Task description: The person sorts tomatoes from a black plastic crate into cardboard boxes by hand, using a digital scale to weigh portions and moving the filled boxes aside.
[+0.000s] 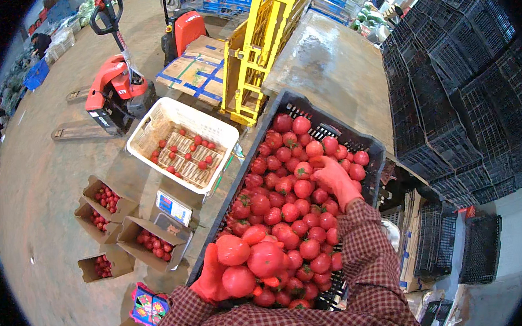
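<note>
A black plastic crate full of red tomatoes lies before me. My left hand, in a red rubber glove, cradles several tomatoes above the crate's near end, close to my body. Orange-red fingertips show among and below this handful. My right hand, gloved the same way, reaches into the far right part of the crate. Its fingers touch the heap beside a tomato with a green calyx; whether they grip it is hidden. Checked sleeves cover both forearms.
Left of the crate are a white plastic basket with some tomatoes, a digital scale, and a cardboard box of tomatoes on its platform. Other boxes stand further left. Beyond are a red pallet truck and yellow lift mast; black crates tower right.
</note>
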A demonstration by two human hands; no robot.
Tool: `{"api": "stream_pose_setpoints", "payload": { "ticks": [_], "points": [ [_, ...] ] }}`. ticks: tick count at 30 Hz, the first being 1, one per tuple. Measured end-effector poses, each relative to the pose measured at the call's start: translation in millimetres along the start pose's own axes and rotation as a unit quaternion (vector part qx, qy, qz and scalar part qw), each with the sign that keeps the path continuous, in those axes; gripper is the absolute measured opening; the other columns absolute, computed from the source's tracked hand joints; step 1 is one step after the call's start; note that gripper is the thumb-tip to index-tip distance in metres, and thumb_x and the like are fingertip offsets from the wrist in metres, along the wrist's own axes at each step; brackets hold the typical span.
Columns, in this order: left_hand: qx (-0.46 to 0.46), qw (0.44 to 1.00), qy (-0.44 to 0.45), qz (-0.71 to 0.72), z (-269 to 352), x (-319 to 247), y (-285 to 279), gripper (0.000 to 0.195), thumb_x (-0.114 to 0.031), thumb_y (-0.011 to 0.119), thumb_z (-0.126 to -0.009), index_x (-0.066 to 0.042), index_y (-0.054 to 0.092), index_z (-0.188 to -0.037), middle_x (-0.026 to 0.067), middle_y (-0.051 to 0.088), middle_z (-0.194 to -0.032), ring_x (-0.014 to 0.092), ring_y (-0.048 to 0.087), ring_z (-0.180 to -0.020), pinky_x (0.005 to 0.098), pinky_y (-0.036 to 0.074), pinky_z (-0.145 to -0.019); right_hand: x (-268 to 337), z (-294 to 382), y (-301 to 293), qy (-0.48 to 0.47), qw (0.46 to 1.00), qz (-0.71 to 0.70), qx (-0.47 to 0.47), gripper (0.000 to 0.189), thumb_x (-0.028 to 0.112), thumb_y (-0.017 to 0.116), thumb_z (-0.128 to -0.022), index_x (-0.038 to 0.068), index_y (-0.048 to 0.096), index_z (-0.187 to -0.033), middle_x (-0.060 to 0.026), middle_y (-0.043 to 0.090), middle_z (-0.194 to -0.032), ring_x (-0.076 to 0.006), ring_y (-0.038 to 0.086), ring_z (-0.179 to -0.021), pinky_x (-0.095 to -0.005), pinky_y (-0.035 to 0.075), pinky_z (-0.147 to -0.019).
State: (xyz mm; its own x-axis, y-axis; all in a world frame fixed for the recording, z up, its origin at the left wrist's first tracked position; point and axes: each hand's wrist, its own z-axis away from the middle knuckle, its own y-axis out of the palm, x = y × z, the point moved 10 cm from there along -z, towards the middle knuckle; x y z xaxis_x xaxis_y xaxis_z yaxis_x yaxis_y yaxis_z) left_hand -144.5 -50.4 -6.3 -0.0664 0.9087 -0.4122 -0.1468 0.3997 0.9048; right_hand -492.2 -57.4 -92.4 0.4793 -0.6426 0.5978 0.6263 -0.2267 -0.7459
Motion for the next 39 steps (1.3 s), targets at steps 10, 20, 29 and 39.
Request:
{"api": "stream_pose_setpoints", "payload": {
  "ticks": [10, 20, 29, 39],
  "points": [
    [0.035, 0.998, 0.001, 0.046, 4.4, 3.3, 0.0, 0.103, -0.086, 0.029, -0.080, -0.016, 0.017, -0.154, 0.0138, 0.038, -0.149, 0.033, 0.059, -0.113, 0.0396, 0.052, -0.082, 23.1, 5.4, 30.4, -0.066, 0.962, -0.210, 0.160, 0.033, 0.033, 0.064, -0.085, 0.004, 0.067, -0.101, -0.0039, 0.066, -0.093, -0.0163, 0.060, -0.089, -0.0295, 0.049, -0.078],
    [-0.050, 0.994, 0.083, 0.053, 2.6, -27.2, -5.9, 0.088, -0.077, 0.031, -0.086, -0.018, 0.028, -0.150, 0.0138, 0.047, -0.140, 0.032, 0.062, -0.106, 0.0375, 0.055, -0.072, 113.7, 117.0, 38.7, 0.067, 0.697, -0.672, 0.243, 0.063, 0.052, 0.037, -0.099, 0.005, 0.042, -0.141, -0.0101, 0.051, -0.137, -0.0250, 0.053, -0.121, -0.0362, 0.047, -0.100],
    [-0.083, 0.948, 0.298, 0.078, 107.0, -75.2, -22.1, 0.077, -0.065, 0.032, -0.094, -0.013, 0.025, -0.151, 0.0103, 0.049, -0.140, 0.027, 0.061, -0.110, 0.0411, 0.053, -0.083, 300.6, 209.9, 138.5, 0.047, 0.756, -0.492, 0.429, 0.060, 0.036, 0.053, -0.094, 0.007, 0.036, -0.144, -0.0135, 0.056, -0.127, -0.0277, 0.057, -0.115, -0.0407, 0.049, -0.098],
    [-0.344, 0.844, 0.389, 0.137, 255.8, -27.1, -150.8, 0.078, -0.073, 0.031, -0.091, -0.019, 0.034, -0.146, 0.0097, 0.054, -0.132, 0.027, 0.059, -0.109, 0.0411, 0.050, -0.083, 309.4, 219.4, 390.3, 0.100, 0.758, -0.287, 0.577, 0.019, 0.015, 0.062, -0.090, 0.006, 0.064, -0.107, -0.0036, 0.065, -0.099, -0.0175, 0.062, -0.085, -0.0328, 0.052, -0.079]
  ]
}}
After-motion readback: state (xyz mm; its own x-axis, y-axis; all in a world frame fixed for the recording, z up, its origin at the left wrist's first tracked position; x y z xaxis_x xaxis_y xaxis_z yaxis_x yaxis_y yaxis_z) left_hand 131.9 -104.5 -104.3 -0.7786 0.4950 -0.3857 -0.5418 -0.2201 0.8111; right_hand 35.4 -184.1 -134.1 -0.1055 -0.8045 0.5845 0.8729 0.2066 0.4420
